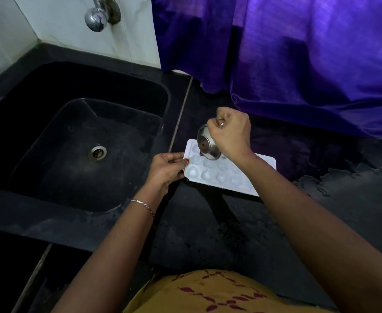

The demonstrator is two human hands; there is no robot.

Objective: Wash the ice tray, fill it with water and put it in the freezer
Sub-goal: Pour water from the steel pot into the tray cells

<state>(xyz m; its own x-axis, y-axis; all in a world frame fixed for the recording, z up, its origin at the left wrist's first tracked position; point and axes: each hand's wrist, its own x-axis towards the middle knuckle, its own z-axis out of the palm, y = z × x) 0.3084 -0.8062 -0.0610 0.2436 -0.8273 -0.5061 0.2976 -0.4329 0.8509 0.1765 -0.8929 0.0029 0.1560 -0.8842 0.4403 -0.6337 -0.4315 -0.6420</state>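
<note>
A white ice tray (221, 177) with rounded cells lies flat on the black counter, just right of the sink. My left hand (168, 169) pinches the tray's left edge. My right hand (230, 133) grips a small steel cup (207, 144) by its rim and holds it tipped over the tray's far left cells, base towards me. My right forearm crosses over the tray's right part and hides it.
The black sink (77, 141) with a metal drain (97, 152) is on the left, with a chrome tap (97, 15) on the white tiled wall above. A purple cloth (298, 59) hangs over the counter behind the tray. The counter (332, 177) looks wet at the right.
</note>
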